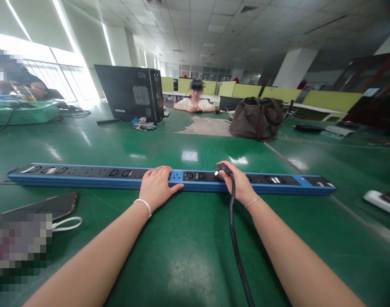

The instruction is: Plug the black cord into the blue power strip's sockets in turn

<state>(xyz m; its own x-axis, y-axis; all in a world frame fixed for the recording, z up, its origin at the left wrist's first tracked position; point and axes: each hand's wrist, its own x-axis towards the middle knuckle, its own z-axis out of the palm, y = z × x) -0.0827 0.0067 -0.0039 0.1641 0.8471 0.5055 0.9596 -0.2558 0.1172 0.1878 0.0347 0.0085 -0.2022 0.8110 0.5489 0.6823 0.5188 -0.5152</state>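
A long blue power strip point(95, 181) with black sockets lies across the green table in front of me. My left hand point(156, 187) rests over its middle, fingers across the top and thumb along the near side. Just right of the middle, my right hand point(236, 183) holds a black power plug point(224, 168) above the sockets, its metal prongs showing at the left. From the plug a thick black cable point(235, 238) runs down toward me. Whether the prongs touch the strip I cannot tell.
A phone point(54, 205) lies at the left, near a blurred-out item with a white loop point(68, 224). Farther back stand a black computer case point(131, 91), gloves point(144, 124), a brown bag point(255, 119) and a green basket point(25, 114). A white device point(383, 202) sits right. Two people are across the table.
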